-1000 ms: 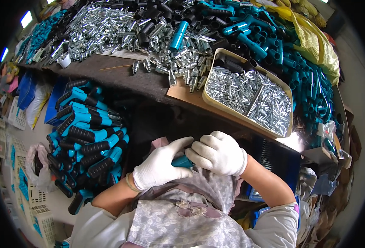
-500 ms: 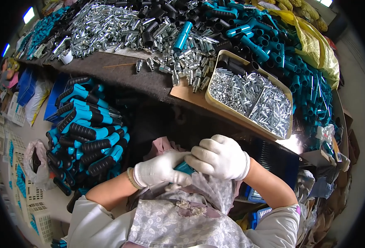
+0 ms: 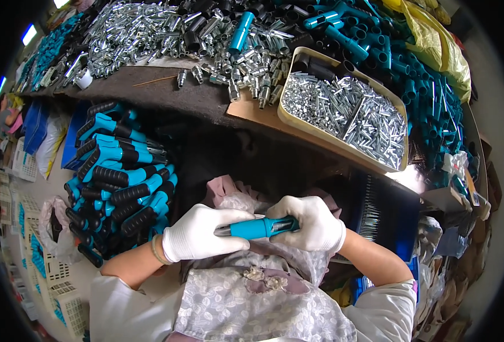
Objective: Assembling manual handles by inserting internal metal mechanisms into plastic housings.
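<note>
Hands are clamping together on a teal handle (image 3: 257,228) at lower centre, over the lap. Left hand (image 3: 197,235) is wrapping its metal-tipped end, right hand (image 3: 314,223) is gripping the other end, wrists bent inward. Handle looks rigid, light, probably not slippery against the gloves; best held by the ends. Farther up, finished grips (image 3: 118,176) are stacking at left, and a tray of metal pins (image 3: 343,114) is sitting at upper right.

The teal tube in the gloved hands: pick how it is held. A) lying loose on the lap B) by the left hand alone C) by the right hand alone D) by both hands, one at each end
D: the teal tube lies crosswise between the left hand and the right hand, each white-gloved hand closed around one end.
</note>
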Motion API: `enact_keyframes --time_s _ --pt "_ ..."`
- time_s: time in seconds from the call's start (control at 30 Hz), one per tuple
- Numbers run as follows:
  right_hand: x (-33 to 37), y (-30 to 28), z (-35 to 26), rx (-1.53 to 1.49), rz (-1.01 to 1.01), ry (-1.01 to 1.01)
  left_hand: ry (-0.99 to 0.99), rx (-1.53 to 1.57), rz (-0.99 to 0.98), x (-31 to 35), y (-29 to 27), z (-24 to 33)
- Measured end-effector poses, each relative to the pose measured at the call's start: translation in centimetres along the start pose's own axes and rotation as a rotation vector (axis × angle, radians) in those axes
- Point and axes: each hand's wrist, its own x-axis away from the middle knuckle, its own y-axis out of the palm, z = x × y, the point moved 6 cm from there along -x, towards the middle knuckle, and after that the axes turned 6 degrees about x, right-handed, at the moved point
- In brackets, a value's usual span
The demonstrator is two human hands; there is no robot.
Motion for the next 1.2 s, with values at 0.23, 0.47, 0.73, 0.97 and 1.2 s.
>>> enact_keyframes --time_s 0.23,0.47,0.73,0.97,1.2 --pt "0.3 0.4 -0.2 0.300 0.133 -0.199 0.071 -0.335 -0.024 -1.8 0.6 -0.1" --pt "-2.4 -3.0 -1.3 0.250 -0.154 -0.033 0.180 -0.314 0.142 -2.5 0.8 1.0" --pt "-10.7 -13.9 2.7 1.057 0.430 0.153 0.155 -0.040 0.298 -2.3 1.8 0.8" --pt "-9.9 -14.3 3.6 0.956 0.516 0.117 -0.013 0.187 0.315 -1.6 1.0 -1.9" --pt "-7.6 -14.8 2.5 0.789 0.798 0.062 -0.184 0.855 0.315 -2.9 1.2 -3.1"
